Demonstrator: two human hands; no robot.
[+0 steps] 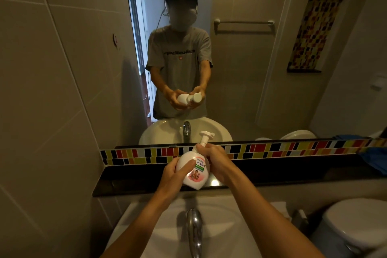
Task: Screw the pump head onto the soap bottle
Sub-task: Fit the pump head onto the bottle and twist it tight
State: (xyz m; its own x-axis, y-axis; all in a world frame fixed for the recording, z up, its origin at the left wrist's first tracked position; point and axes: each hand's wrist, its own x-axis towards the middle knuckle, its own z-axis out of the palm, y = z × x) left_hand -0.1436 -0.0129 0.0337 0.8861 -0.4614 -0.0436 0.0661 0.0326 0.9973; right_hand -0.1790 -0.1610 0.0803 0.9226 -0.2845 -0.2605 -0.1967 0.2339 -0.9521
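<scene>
A white soap bottle [193,168] with a pink and green label is held in the air above the black ledge, tilted slightly right. My left hand [174,174] wraps its body from the left, thumb across the front. The white pump head [205,137] stands on the bottle's neck, nozzle pointing right. My right hand [215,159] is closed around the collar at the base of the pump, hiding the neck and threads.
A chrome tap [194,228] and white basin [146,232] lie below my arms. A black ledge [272,176] with a coloured mosaic strip [272,150] runs under the mirror [240,69]. A toilet [356,224] stands at the right, blue cloth [374,158] on the ledge's right end.
</scene>
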